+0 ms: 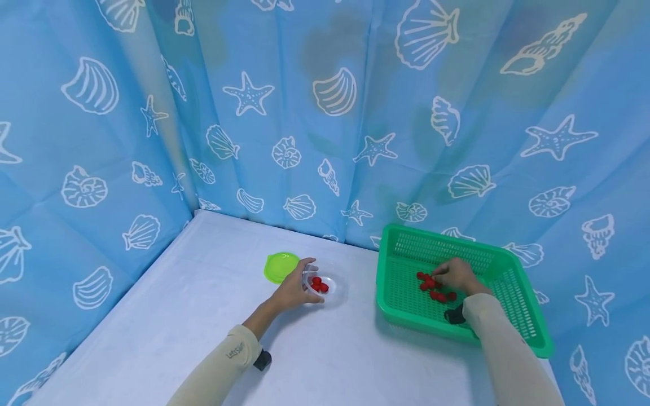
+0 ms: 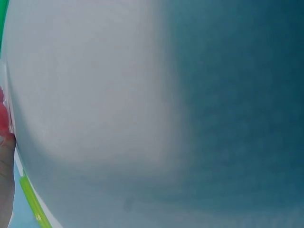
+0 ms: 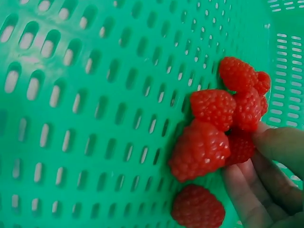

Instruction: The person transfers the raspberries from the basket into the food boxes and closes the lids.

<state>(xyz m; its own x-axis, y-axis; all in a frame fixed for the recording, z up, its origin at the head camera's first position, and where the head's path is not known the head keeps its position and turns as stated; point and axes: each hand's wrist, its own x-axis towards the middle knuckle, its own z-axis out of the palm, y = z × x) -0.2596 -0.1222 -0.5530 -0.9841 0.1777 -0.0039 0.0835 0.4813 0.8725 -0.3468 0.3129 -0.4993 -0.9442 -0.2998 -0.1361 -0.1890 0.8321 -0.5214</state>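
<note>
Red raspberry (image 3: 241,147) sits pinched by the right hand (image 1: 457,275), apparently the picking step; the left hand (image 1: 291,290) holds a clear bowl (image 1: 335,285). Lift gently next

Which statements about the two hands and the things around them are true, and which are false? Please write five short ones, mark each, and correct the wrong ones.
1. The left hand holds a clear, round plastic bowl. True.
2. The bowl has nothing inside. False: small red berries lie in it.
3. The right hand pinches a red, bumpy raspberry in a green, rectangular plastic basket with perforated walls. True.
4. In the head view, the basket stands left of the bowl. False: it stands right of it.
5. A lime-green, shallow plastic lid lies on the white table. True.
</note>
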